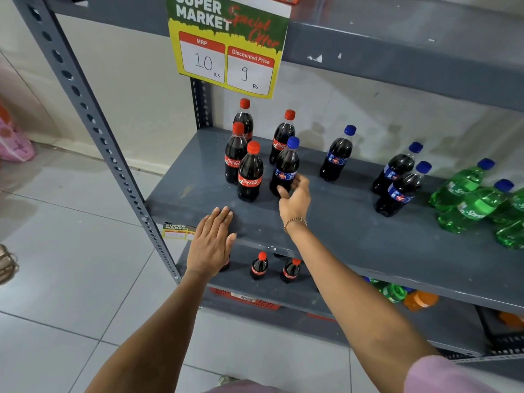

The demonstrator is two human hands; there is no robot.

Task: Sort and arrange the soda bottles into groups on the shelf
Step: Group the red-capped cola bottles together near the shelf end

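Note:
Several red-capped Coca-Cola bottles (250,171) stand clustered at the left of the grey middle shelf (354,231). A blue-capped dark cola bottle (285,163) stands right beside them, and my right hand (295,198) curls around its base, thumb in front and fingers behind. Another blue-capped cola bottle (337,156) stands alone mid-shelf, and two more (399,188) stand further right. Green Sprite bottles (470,199) crowd the right end. My left hand (211,242) lies flat with fingers straight on the shelf's front edge, holding nothing.
A "Super Market" price sign (229,43) hangs from the upper shelf above the Coca-Cola group. The lower shelf holds small Coca-Cola bottles (259,266), green and orange bottles (408,296) and a red basket (246,300). The perforated upright (93,120) bounds the left side.

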